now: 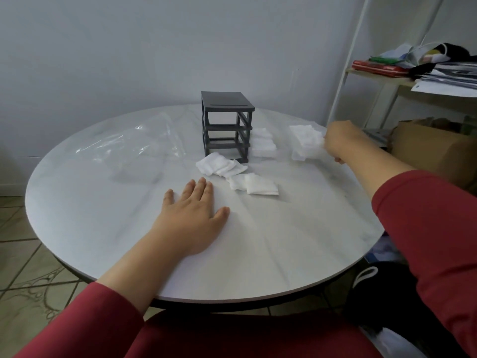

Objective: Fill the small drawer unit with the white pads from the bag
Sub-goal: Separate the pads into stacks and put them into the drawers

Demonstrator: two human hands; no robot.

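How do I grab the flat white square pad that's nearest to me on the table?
Probably pinch its free right corner, coming from above on the near side. The flat white square pad lies flat on the round white table, so there's no gap underneath, and another pad crowds its left edge.

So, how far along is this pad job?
Partway. The clear bag looks emptied. The right hand grips what looks like a clear drawer heaped with pads; the left hand rests flat on the table. Left to do: the slots of the dark drawer unit stand empty, and loose pads lie in front of it and beside it.
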